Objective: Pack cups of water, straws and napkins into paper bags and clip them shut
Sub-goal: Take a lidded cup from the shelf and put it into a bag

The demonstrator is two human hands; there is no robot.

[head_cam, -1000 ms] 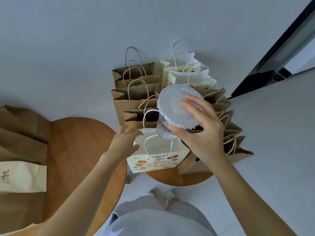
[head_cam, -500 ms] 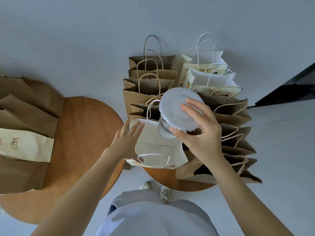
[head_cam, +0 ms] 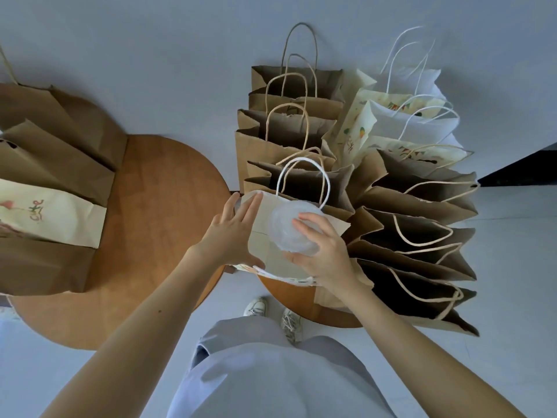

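We are gripping a clear plastic cup with a frosted white lid (head_cam: 289,232) in our right hand (head_cam: 327,254), fingers and thumb curling round the lid, at the mouth of a cream paper bag with white rope handles (head_cam: 265,203). That bag is standing at the near edge of the right-hand round wooden desk (head_cam: 301,300). Our left hand (head_cam: 230,233) is pressing, fingers straight, against the bag's left wall. Open brown paper bags (head_cam: 422,236) are crowding the desk beside it.

Can't see the sides of the blurred cup (head_cam: 291,229) from above. Far left of the cup, lose the flat bags (head_cam: 45,164) past the picture's edge.
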